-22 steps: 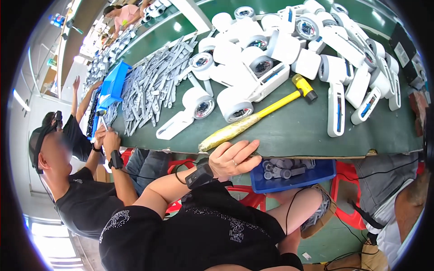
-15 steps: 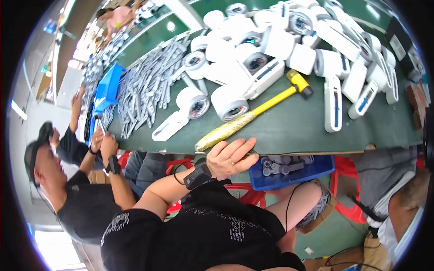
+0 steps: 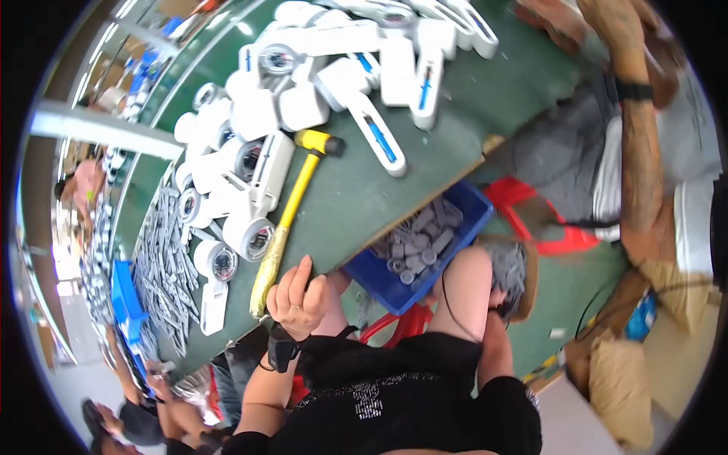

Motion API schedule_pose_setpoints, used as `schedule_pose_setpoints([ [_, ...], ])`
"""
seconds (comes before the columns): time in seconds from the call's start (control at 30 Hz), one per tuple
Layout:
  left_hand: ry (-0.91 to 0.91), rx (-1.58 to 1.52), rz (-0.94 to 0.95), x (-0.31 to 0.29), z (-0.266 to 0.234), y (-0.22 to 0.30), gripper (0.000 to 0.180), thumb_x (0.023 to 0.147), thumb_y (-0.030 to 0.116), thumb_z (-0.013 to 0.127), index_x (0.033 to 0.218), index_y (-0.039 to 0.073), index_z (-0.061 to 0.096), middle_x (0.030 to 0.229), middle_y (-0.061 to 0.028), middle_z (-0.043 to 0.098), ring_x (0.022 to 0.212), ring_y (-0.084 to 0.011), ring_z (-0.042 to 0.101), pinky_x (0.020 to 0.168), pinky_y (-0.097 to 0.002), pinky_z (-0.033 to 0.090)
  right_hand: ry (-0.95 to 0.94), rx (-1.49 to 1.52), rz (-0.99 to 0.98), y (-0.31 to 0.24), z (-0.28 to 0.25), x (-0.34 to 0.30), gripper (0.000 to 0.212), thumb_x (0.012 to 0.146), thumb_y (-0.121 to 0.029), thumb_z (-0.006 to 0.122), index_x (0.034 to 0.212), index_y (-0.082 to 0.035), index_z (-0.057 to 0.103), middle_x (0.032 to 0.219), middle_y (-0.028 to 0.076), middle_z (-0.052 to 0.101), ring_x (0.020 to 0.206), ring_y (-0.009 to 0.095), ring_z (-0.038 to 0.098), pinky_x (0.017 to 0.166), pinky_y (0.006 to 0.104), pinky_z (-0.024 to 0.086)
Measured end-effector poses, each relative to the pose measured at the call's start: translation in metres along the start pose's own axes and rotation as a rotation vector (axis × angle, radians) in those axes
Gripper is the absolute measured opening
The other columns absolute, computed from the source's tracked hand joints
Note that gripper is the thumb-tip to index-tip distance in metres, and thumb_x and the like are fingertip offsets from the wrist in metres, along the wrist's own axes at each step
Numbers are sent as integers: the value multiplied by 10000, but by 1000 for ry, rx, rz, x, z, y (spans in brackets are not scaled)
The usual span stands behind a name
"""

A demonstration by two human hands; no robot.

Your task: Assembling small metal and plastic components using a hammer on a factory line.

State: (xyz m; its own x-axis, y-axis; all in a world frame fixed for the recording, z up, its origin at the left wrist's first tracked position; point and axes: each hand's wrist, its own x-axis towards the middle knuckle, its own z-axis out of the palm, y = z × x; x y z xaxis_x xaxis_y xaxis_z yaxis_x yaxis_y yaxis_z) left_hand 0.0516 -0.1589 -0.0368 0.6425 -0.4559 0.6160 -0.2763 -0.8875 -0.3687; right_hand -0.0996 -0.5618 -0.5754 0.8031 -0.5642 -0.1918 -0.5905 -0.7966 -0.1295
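Note:
My left hand (image 3: 297, 299) is at the table edge beside the wrapped grip of a yellow mallet (image 3: 292, 208). Its index finger points up and the other fingers bend loosely, with nothing held. My right hand (image 3: 497, 298) reaches down beside my thigh to a carton of grey plastic parts (image 3: 506, 265); its fingers are mostly hidden. Under the table edge, close to my knees, stands a blue bin (image 3: 400, 302) holding small grey-white parts (image 3: 413, 254). White housings with round ends (image 3: 262, 106) lie piled on the green table (image 3: 356, 205).
Long grey parts (image 3: 163, 273) are heaped at the left, next to a blue tray (image 3: 127, 299). At the right, a co-worker's forearm (image 3: 641, 159) extends over the table end. A red stool (image 3: 538, 220) and a brown paper sack (image 3: 618, 387) stand on that side.
The whole view has swung right, so the table now slants and the co-worker's arms show at the right. My left hand has drawn its fingers up, the index pointing away from me.

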Motion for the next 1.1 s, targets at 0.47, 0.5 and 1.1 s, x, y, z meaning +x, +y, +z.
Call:
schedule_pose_setpoints([
  [0.47,48,9,-1,4,0,14,327,782,82,704,1058,107,530,1120,-7,649,970,-250,600,822,-358,451,-129,529,410,-33,-187,-20,816,515,-304,821,1221,3,552,1259,191,497,1155,403,467,984,445,423],
  [0.5,53,5,-3,4,0,14,304,781,92,701,1044,118,550,1113,-7,650,959,-238,600,823,-345,448,-97,556,462,-35,-192,-20,827,519,-303,821,1217,41,540,1274,195,490,1166,401,461,999,434,414],
  [1.1,63,-601,-80,11,-27,25,299,767,-36,647,1044,71,613,1099,-90,607,1003,-280,566,877,-397,439,212,1186,188,-26,-265,-4,669,534,-139,842,1098,28,523,1031,146,641,941,259,615,843,355,488],
])
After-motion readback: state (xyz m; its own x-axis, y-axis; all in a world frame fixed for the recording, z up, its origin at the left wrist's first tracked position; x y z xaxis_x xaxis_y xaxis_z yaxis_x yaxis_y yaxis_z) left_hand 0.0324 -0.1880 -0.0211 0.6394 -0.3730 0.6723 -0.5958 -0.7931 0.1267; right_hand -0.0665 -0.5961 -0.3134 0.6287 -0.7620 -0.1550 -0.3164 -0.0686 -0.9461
